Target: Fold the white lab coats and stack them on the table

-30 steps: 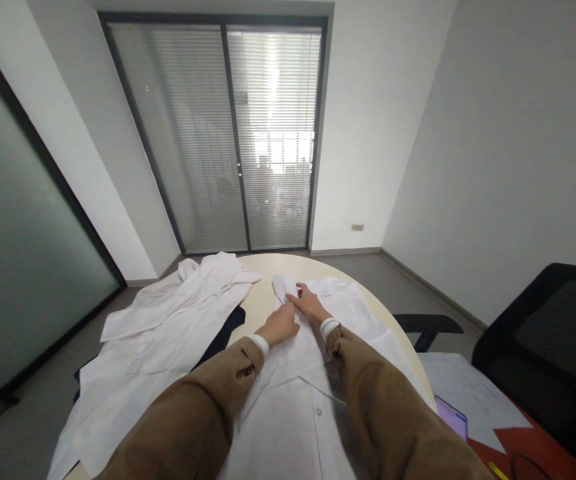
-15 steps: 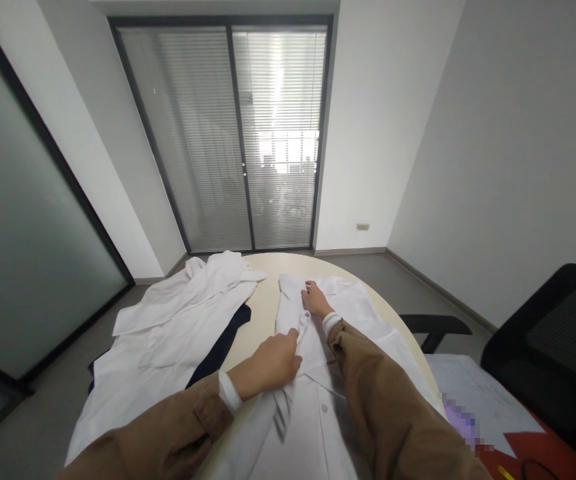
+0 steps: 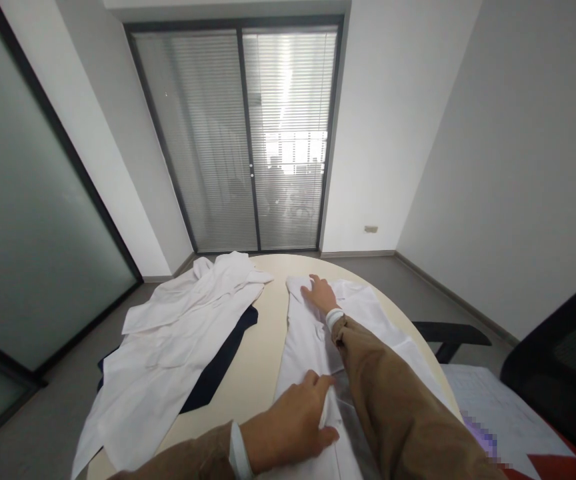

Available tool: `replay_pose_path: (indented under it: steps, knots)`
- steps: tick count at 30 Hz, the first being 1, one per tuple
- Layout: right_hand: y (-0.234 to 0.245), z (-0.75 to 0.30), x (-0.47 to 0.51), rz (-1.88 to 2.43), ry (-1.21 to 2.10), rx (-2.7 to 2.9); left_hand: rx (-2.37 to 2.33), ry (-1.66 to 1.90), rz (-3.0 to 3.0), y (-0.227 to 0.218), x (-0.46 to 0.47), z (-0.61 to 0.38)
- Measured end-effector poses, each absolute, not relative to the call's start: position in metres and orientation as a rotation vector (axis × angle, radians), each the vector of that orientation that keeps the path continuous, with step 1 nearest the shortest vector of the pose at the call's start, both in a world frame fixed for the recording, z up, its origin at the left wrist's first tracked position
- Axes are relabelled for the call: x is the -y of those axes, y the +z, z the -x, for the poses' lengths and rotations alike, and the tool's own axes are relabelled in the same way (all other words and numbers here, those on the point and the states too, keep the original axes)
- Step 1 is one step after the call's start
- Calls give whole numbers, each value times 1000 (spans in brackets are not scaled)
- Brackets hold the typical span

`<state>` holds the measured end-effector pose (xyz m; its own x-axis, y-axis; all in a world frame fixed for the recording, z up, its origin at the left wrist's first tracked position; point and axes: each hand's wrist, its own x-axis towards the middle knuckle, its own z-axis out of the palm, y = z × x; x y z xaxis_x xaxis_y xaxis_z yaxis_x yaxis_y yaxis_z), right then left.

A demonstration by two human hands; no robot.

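A white button-up shirt (image 3: 301, 347) lies lengthwise on the round table, its left side folded inward. My left hand (image 3: 291, 423) is low over the near part of the shirt, thumb and fingers curved round a raised fold of the cloth. Toward the far end, my right hand (image 3: 322, 295) rests on the shirt with its fingers stretched out and apart. Part of the garment is hidden beneath my right forearm.
Another white garment (image 3: 183, 327) is spread on the left of the pale table (image 3: 238, 390), over a dark navy cloth (image 3: 223, 367). A black chair (image 3: 563, 353) stands at the right, with papers (image 3: 498, 393) on a surface beside it. Glass doors (image 3: 233, 147) are beyond.
My left hand has moved nearer and to the right along the shirt. My right hand's fingers have spread from a pinch, and the shirt's left side lies flatter and straighter.
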<state>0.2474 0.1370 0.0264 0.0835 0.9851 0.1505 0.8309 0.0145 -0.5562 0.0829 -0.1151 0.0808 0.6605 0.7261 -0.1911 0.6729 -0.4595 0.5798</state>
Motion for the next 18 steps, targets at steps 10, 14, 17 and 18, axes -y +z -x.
replay_pose_path:
  steps: [10, 14, 17, 18]
  knots:
    - [34, -215, -166, 1856, 314, 1951, -977, 214, -2501, 56, 92, -67]
    - [31, -216, -182, 1872, 323, 1898, -959, 215, -2553, 46, 88, -65]
    - [28, -227, -192, 1872, 341, 1825, -996, 225, -2538, 43, 88, -67]
    - [26, -231, -194, 1867, 347, 1806, -1002, 221, -2538, 42, 88, -67]
